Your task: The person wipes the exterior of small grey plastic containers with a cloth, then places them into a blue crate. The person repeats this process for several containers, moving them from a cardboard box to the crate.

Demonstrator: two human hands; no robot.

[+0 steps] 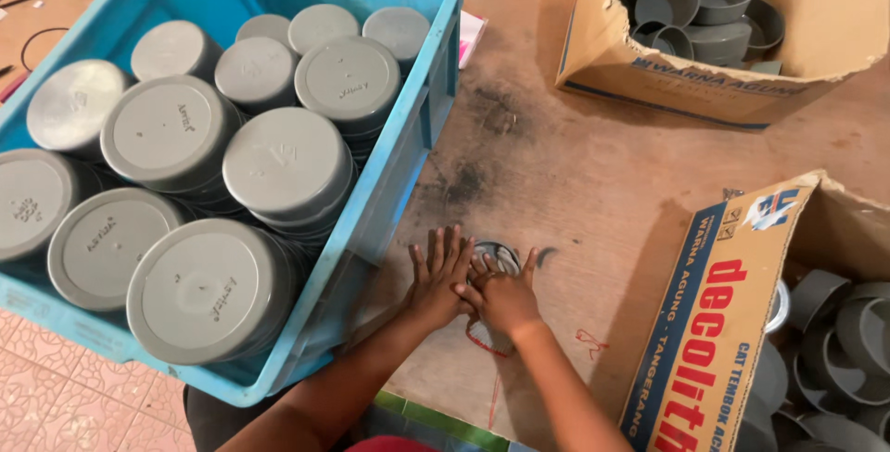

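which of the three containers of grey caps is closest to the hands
The blue crate, its corner right beside the left hand. The two cardboard boxes stand farther off to the right.

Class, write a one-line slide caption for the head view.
Both hands press a small grey cap on a wooden table beside a blue crate of stacked caps.

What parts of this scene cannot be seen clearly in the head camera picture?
- Small round grey piece, head view: mostly covered by the left hand and right hand; its shape is unclear.
- Blue crate: left side cut by the frame edge.
- Lower cardboard box: cut by the right and bottom edges.
- Grip of either hand: cannot tell.
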